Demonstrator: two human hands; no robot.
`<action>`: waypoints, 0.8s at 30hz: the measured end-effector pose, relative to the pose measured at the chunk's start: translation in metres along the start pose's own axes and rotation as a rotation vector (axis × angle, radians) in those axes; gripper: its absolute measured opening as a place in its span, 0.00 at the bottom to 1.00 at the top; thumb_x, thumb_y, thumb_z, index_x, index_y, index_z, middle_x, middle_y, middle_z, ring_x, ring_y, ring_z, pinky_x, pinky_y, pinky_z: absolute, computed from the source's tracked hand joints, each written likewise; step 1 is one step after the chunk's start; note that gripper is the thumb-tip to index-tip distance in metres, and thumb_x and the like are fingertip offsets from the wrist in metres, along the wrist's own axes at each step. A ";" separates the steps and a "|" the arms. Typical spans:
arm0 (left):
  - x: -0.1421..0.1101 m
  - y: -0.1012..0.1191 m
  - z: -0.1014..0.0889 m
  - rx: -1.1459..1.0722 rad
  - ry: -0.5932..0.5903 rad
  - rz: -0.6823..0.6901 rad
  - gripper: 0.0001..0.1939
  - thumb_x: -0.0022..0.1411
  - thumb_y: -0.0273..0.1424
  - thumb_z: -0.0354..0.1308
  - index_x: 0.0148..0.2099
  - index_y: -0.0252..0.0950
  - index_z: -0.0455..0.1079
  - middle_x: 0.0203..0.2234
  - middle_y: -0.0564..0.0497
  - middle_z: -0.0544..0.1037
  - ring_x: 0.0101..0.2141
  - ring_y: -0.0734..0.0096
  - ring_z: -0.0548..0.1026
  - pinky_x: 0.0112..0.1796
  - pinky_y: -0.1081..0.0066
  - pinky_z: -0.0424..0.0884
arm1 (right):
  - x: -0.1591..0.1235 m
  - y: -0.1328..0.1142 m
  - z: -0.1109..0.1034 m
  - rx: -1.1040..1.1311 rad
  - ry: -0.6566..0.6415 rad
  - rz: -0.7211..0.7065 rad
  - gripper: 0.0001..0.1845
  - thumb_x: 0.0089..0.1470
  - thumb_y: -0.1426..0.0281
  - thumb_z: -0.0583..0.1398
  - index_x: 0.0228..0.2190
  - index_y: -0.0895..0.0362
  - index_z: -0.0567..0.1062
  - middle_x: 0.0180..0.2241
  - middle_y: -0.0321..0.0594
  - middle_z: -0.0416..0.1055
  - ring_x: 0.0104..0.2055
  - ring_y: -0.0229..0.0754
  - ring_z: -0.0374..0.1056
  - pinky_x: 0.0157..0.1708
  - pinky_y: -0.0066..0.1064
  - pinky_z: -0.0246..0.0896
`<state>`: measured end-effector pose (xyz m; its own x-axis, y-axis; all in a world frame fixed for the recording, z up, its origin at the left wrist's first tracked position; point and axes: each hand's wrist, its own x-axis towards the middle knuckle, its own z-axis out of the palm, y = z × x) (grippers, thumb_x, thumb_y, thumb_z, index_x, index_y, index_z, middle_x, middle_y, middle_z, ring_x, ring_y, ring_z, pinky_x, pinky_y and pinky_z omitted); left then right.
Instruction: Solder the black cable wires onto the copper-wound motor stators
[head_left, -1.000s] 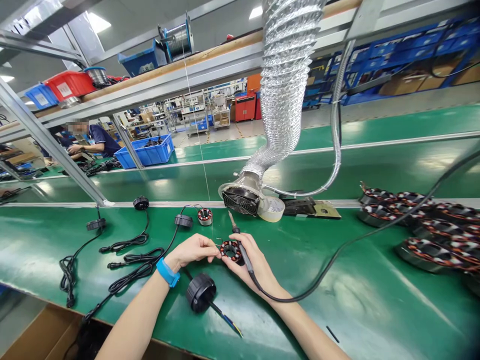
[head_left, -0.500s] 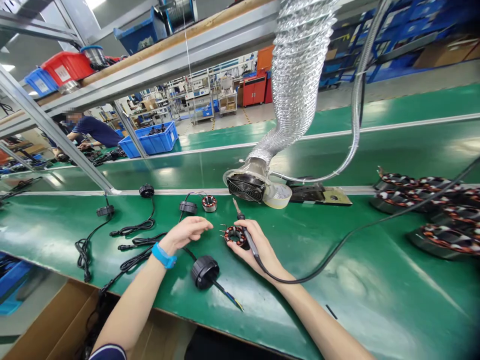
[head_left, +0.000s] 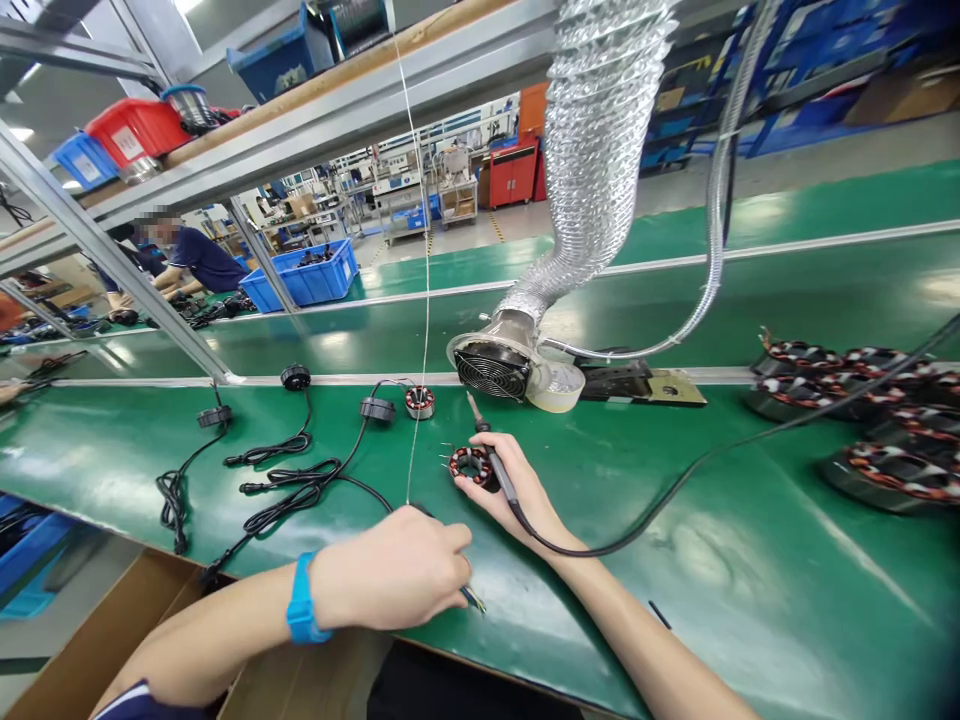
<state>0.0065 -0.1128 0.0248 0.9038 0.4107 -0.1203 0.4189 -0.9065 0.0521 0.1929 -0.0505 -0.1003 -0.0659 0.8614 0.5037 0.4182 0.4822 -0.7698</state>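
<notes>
My left hand (head_left: 390,568), with a blue wristband (head_left: 301,600), lies over a black motor housing, which it hides. The housing's blue and yellow wire ends (head_left: 474,599) stick out past my fingers. A thin solder wire (head_left: 424,300) hangs down close to this hand. My right hand (head_left: 517,490) grips a soldering iron (head_left: 495,468), tip pointing up and away. Its fingers touch a copper-wound stator ring (head_left: 471,467), which sits on the green bench mat (head_left: 637,500). A smaller wound stator (head_left: 419,402) stands farther back, apart from both hands.
Black cables with round connectors (head_left: 296,377) lie left on the mat. A fume extractor fan (head_left: 493,370) with silver ducting and a tape roll (head_left: 556,386) stand at the back. Stacked stators (head_left: 892,470) fill the right. A co-worker (head_left: 187,260) sits far left, beyond a blue crate (head_left: 300,275).
My left hand has left the stator area and moved toward me, down over the black housing. My right hand and the stator stay nearly in place.
</notes>
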 end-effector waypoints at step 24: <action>0.034 -0.114 0.019 -1.153 0.273 -0.343 0.16 0.51 0.40 0.68 0.31 0.31 0.75 0.23 0.51 0.77 0.25 0.75 0.69 0.30 0.74 0.65 | 0.016 -0.044 0.012 0.293 0.218 0.031 0.14 0.59 0.64 0.60 0.46 0.52 0.66 0.35 0.40 0.69 0.34 0.41 0.71 0.33 0.33 0.70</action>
<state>-0.0122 0.0023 -0.0040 0.6626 0.7427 -0.0967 0.3454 -0.1884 0.9194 0.1631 -0.0559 -0.0631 0.1508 0.8373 0.5255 0.1373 0.5087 -0.8499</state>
